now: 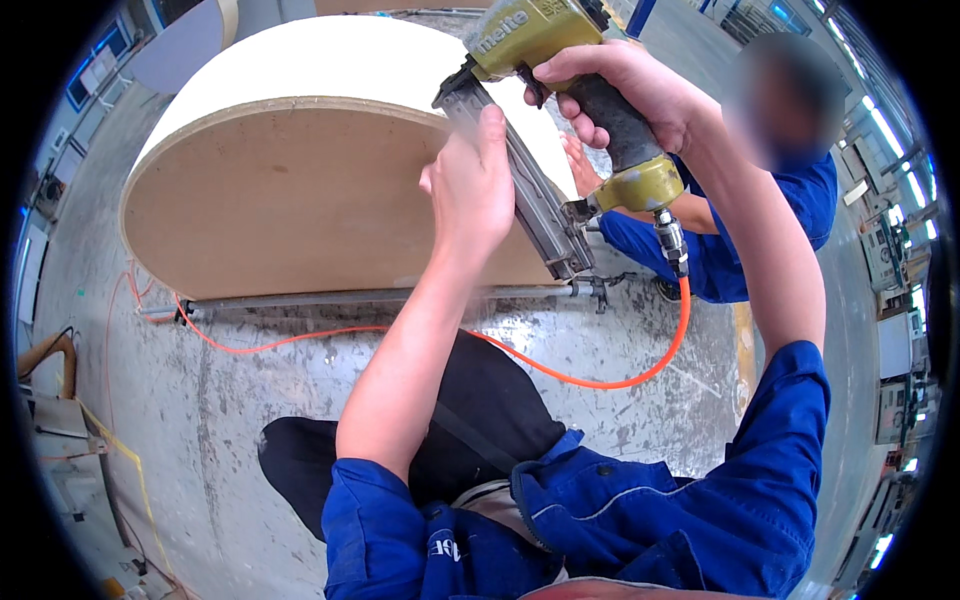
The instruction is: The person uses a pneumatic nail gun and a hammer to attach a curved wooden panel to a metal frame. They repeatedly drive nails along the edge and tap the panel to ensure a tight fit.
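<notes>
The right hand (pixel 650 90) is closed firmly around the black handle of a nail gun (pixel 622 130), index finger close to the trigger. The left hand (pixel 472 190) is partly curled against the gun's magazine, thumb raised along it; whether it bears any weight cannot be told. Forward and to the left of both hands stands the rounded wooden panel (pixel 290 200) with its white curved covering (pixel 330 60). Principal hazard, in my judgement: an unintended discharge, caused by trigger pressure while the left hand lies near the nose. A co-worker's hand (pixel 582 168) rests just below the right hand, beyond the magazine, and could be struck if the muzzle swung. The orange hose (pixel 600 386) loops below both hands, nearer the body; a snag could jerk the tool off line. Contact between nose and panel cannot be confirmed.
</notes>
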`<action>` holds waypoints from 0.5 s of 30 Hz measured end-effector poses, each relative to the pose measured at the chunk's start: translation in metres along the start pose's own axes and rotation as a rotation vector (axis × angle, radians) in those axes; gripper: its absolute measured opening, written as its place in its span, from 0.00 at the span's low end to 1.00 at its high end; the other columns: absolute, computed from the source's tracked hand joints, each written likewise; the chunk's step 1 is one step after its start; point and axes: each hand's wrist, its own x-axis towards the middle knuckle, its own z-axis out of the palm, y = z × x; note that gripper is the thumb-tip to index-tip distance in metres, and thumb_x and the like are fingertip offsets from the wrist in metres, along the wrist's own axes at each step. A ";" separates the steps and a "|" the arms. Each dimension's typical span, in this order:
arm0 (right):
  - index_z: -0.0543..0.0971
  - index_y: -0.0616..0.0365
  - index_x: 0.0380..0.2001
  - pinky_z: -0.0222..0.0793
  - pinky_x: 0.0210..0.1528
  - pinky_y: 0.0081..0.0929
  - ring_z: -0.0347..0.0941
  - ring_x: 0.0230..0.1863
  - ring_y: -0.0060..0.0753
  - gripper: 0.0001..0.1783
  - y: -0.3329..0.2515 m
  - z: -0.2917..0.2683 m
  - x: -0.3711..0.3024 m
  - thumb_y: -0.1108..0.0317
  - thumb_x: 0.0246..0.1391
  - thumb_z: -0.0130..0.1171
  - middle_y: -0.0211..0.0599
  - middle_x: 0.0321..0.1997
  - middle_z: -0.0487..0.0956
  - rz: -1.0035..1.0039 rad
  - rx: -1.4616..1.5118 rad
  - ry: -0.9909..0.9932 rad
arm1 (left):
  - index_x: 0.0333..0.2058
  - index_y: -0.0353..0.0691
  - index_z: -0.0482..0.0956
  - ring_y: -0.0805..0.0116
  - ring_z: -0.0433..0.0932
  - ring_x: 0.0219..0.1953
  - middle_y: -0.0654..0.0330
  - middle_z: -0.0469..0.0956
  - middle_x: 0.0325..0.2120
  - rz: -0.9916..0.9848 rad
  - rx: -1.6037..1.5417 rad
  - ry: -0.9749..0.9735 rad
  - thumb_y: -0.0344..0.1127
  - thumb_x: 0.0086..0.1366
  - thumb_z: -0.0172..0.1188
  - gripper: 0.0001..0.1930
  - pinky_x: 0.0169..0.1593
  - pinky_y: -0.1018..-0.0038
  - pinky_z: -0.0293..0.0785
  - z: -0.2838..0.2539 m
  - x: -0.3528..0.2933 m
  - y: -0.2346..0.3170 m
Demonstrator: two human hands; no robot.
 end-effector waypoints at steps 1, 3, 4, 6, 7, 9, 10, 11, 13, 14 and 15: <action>0.79 0.66 0.36 0.73 0.19 0.12 0.74 0.16 0.17 0.17 -0.001 0.001 0.000 0.60 0.56 0.63 0.28 0.20 0.75 0.002 0.000 0.000 | 0.45 0.36 0.81 0.44 0.80 0.47 0.45 0.84 0.36 0.001 -0.002 0.000 0.54 0.78 0.39 0.28 0.63 0.53 0.59 0.000 0.000 0.000; 0.79 0.66 0.37 0.71 0.19 0.13 0.72 0.16 0.16 0.18 0.000 0.002 0.001 0.59 0.58 0.62 0.28 0.19 0.75 0.005 -0.009 0.014 | 0.44 0.36 0.81 0.45 0.81 0.46 0.45 0.84 0.35 0.002 -0.009 -0.002 0.54 0.78 0.39 0.28 0.63 0.53 0.59 0.000 -0.002 0.000; 0.80 0.66 0.38 0.69 0.18 0.13 0.71 0.14 0.16 0.18 0.002 0.004 0.002 0.58 0.59 0.61 0.27 0.19 0.74 0.008 -0.019 0.027 | 0.44 0.36 0.81 0.45 0.81 0.46 0.45 0.84 0.35 0.000 -0.017 -0.001 0.53 0.78 0.39 0.28 0.63 0.53 0.59 0.000 -0.002 0.000; 0.80 0.66 0.39 0.68 0.18 0.14 0.69 0.13 0.15 0.19 0.002 0.005 0.002 0.57 0.61 0.60 0.26 0.18 0.73 0.010 -0.027 0.038 | 0.44 0.36 0.81 0.45 0.81 0.45 0.45 0.84 0.34 -0.006 -0.033 0.004 0.53 0.78 0.39 0.27 0.63 0.53 0.59 0.000 -0.001 0.000; 0.80 0.66 0.39 0.68 0.18 0.14 0.69 0.13 0.16 0.19 0.002 0.005 0.002 0.57 0.61 0.60 0.26 0.18 0.73 0.010 -0.026 0.035 | 0.44 0.36 0.81 0.45 0.81 0.44 0.46 0.84 0.34 -0.008 -0.035 0.005 0.53 0.78 0.40 0.27 0.63 0.53 0.59 0.000 -0.001 -0.001; 0.80 0.66 0.39 0.68 0.18 0.14 0.69 0.13 0.16 0.19 0.002 0.005 0.001 0.57 0.61 0.59 0.26 0.18 0.73 0.004 -0.030 0.034 | 0.43 0.36 0.81 0.46 0.81 0.44 0.46 0.84 0.33 -0.011 -0.041 0.003 0.53 0.77 0.40 0.27 0.63 0.54 0.59 0.002 -0.001 -0.001; 0.80 0.66 0.39 0.68 0.18 0.13 0.69 0.13 0.15 0.19 0.002 0.004 0.001 0.57 0.62 0.59 0.26 0.18 0.73 -0.001 -0.036 0.036 | 0.43 0.36 0.81 0.46 0.81 0.44 0.46 0.84 0.34 -0.013 -0.045 -0.001 0.53 0.77 0.40 0.27 0.63 0.54 0.59 0.002 -0.001 -0.001; 0.80 0.66 0.39 0.68 0.18 0.13 0.69 0.13 0.15 0.19 0.002 0.004 0.001 0.57 0.62 0.59 0.26 0.18 0.73 -0.007 -0.041 0.037 | 0.43 0.35 0.81 0.46 0.81 0.44 0.46 0.84 0.34 -0.016 -0.048 -0.005 0.53 0.77 0.40 0.27 0.63 0.54 0.60 0.002 0.000 -0.002; 0.80 0.66 0.39 0.69 0.19 0.13 0.69 0.14 0.15 0.19 0.003 0.003 -0.001 0.56 0.62 0.59 0.26 0.19 0.74 -0.003 -0.027 0.047 | 0.43 0.35 0.81 0.46 0.81 0.44 0.46 0.84 0.34 -0.016 -0.032 -0.018 0.53 0.77 0.40 0.27 0.63 0.54 0.58 0.001 0.000 0.001; 0.80 0.66 0.39 0.69 0.19 0.13 0.70 0.14 0.15 0.19 0.003 0.003 -0.002 0.56 0.62 0.59 0.26 0.19 0.74 0.000 -0.020 0.051 | 0.44 0.36 0.81 0.47 0.81 0.44 0.46 0.84 0.34 -0.014 -0.012 -0.026 0.53 0.77 0.40 0.27 0.63 0.54 0.57 0.000 -0.001 0.005; 0.80 0.66 0.38 0.70 0.19 0.13 0.71 0.15 0.16 0.18 0.005 0.000 -0.003 0.58 0.60 0.61 0.27 0.19 0.75 0.003 0.011 0.036 | 0.44 0.36 0.81 0.47 0.80 0.45 0.47 0.84 0.34 -0.012 0.006 -0.034 0.53 0.77 0.40 0.27 0.64 0.54 0.56 -0.001 -0.002 0.007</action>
